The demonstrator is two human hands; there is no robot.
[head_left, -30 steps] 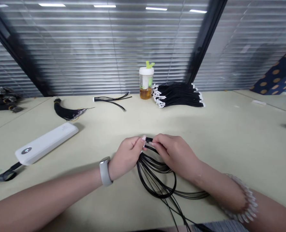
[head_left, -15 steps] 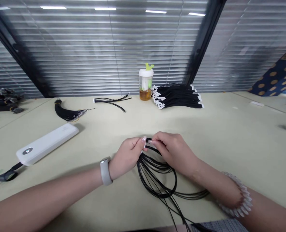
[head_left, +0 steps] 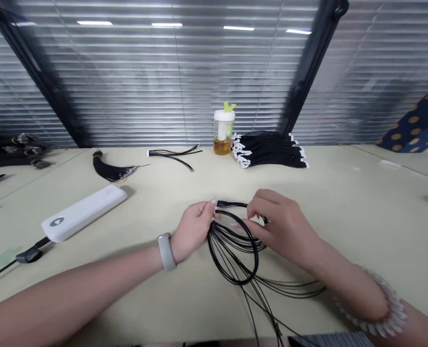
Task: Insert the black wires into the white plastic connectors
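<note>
My left hand [head_left: 196,225] is closed on the end of a bundle of thin black cables [head_left: 232,277], pinching it between thumb and fingers. A bit of white shows at the pinched end, probably a connector, mostly covered by the fingers. From there the cables curve in loops above the table, and loose strands trail toward the front edge. My right hand [head_left: 281,226] is at the right side of the loops, thumb and index finger apart. Some strands pass behind its fingers, and its other fingers are curled and partly hidden.
A white power bank [head_left: 86,212] with a black cord lies at left. Along the back are a tied black cable bunch [head_left: 109,168], a small cable piece [head_left: 172,154], a cup of amber liquid [head_left: 223,135] and a cable stack with white connectors [head_left: 272,149]. Blinds [head_left: 185,82] stand behind.
My right hand has moved right, away from the left hand's pinch, and its thumb and index finger have parted. The left hand keeps its hold. The view has shifted slightly.
</note>
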